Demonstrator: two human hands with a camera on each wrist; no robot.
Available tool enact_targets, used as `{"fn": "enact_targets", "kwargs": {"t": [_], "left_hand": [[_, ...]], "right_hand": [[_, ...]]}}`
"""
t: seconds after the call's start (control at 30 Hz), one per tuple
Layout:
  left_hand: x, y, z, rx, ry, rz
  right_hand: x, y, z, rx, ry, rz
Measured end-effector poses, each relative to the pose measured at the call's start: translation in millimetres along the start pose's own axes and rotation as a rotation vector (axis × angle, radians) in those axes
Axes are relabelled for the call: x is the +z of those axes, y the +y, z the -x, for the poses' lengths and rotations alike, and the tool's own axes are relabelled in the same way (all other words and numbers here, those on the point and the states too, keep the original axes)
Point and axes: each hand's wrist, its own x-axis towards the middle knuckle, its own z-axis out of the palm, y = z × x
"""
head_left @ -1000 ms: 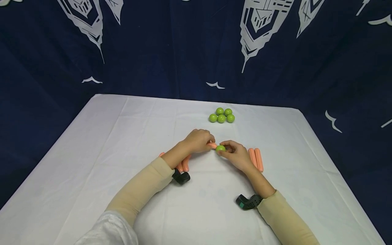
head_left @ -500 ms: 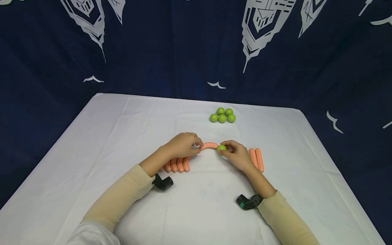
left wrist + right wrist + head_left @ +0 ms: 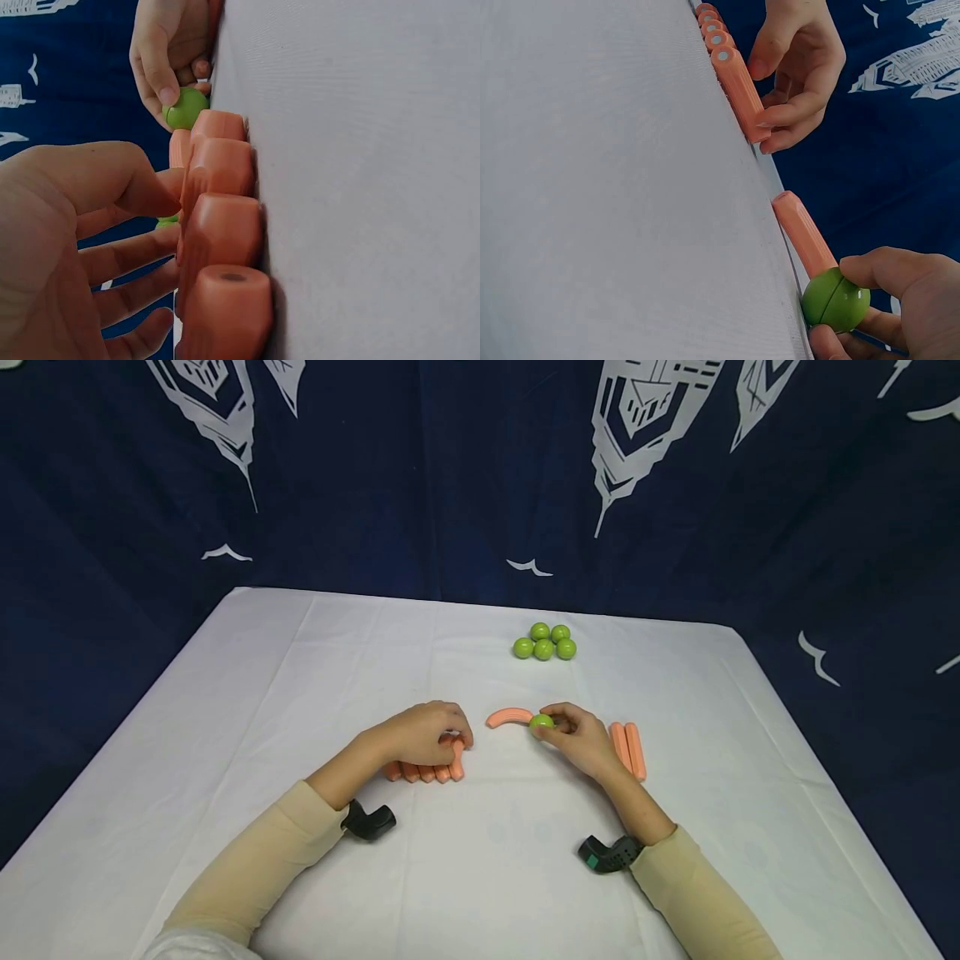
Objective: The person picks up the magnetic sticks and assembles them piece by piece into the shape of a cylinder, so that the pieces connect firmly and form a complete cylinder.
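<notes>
My right hand [image 3: 581, 739] pinches a green ball [image 3: 836, 300] with a seam round it, between thumb and fingers. One end of a curved orange rod [image 3: 510, 717] meets the ball; the rod lies on the white cloth to its left. My left hand [image 3: 427, 735] is over a row of several curved orange rods [image 3: 225, 232] lying side by side. In the right wrist view its fingertips [image 3: 769, 120] touch the far end of the nearest rod [image 3: 739, 94], while the thumb stands apart from them. Grey discs show in the rod ends there.
Several green balls [image 3: 543, 648] sit in a cluster toward the back of the white-covered table [image 3: 480, 860]. Two straight orange rods [image 3: 627, 752] lie side by side right of my right hand. A dark blue curtain [image 3: 420, 485] hangs behind the table.
My left hand has let go of the curved rod beside the green ball and moved left and nearer to the row of curved rods. My right hand stays on the ball.
</notes>
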Motion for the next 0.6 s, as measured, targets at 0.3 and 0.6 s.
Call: {"fn": "enact_targets", "kwargs": {"t": [0.3,0.6], "left_hand": [[4.3,2.1,-4.6,-0.02,-0.034,0.032],[10.3,1.4,-14.9,0.038,-0.013,-0.038]], "right_hand": [[-0.8,-0.2,0.0,-0.014,-0.002,0.009],[-0.4,1.1,0.8,-0.015,0.001,0.0]]}}
